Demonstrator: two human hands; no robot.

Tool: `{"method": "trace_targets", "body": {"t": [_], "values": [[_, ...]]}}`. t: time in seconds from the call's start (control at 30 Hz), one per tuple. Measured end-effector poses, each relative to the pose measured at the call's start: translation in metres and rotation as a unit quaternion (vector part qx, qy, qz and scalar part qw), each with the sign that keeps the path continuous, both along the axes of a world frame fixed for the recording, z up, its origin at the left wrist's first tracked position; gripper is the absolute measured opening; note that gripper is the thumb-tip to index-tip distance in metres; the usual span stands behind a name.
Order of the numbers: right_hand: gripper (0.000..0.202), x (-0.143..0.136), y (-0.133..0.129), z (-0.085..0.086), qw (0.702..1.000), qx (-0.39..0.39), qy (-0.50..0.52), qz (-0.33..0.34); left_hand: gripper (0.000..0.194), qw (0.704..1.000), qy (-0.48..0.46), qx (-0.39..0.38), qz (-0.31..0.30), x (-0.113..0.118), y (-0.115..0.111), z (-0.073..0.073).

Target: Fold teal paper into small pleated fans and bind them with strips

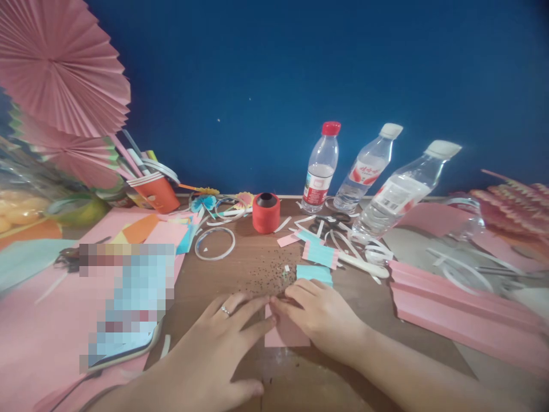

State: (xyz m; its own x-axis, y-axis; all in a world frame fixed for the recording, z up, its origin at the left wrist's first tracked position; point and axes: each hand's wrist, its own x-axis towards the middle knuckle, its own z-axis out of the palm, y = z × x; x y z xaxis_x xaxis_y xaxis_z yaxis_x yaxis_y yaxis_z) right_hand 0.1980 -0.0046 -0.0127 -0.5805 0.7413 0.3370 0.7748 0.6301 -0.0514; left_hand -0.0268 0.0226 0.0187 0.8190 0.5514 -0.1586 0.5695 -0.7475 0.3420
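Front and centre on the wooden table [193,286], a small pink paper [288,336] is covered at its far edge by both sets of fingers. The left hand [221,340] is fanned out loosely, thumb well apart; whether anything's actually pinched by the curled right hand [321,312] can't be told. Some pleated blue paper [314,274] is parked just beyond.

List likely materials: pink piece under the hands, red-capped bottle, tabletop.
Pink piece: probably matte paper or thin card; flat, straight-edged, no shine.
Red-capped bottle: likely clear, glossy plastic; see-through wall with highlights.
Tabletop: wood or wood-look laminate; brown, faint sheen, can't tell which.
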Motion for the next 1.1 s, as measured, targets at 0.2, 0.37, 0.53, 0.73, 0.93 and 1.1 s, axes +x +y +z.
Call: {"method": "trace_targets", "body": {"t": [0.2, 0.37, 0.53, 0.73, 0.93, 1.1], "values": [[0.016, -0.0004, 0.0011, 0.0009, 1.0, -0.021, -0.015, 0.0, 0.078, 1.0, 0.023, -0.002, 0.021, -0.0021, -0.001, -0.0006], [0.015, -0.0007, 0.0005, 0.001, 0.999, -0.028, -0.021, -0.005, 0.079, 1.0, 0.008, -0.002, 0.013, 0.0, -0.0013, 0.0021], [0.02, -0.0005, 0.0003, 0.0007, 0.999, -0.029, -0.018, 0.001, 0.08, 1.0, 0.005, 0.007, -0.009, 0.0017, 0.0003, 0.0034], [0.017, 0.0042, 0.0032, -0.0063, 0.999, -0.033, 0.012, 0.0, 0.085, 0.998, 0.022, 0.036, -0.035, 0.0011, 0.0039, -0.0006], [0.014, 0.0078, 0.0036, -0.0057, 0.999, -0.029, -0.008, 0.022, 0.085, 0.998, 0.022, 0.05, -0.04, 0.0013, 0.0029, -0.0029], [0.014, 0.0079, 0.0028, -0.0025, 0.999, -0.033, -0.021, 0.017, 0.082, 0.997, 0.006, 0.063, -0.038, 0.0058, 0.0028, -0.0036]]}}
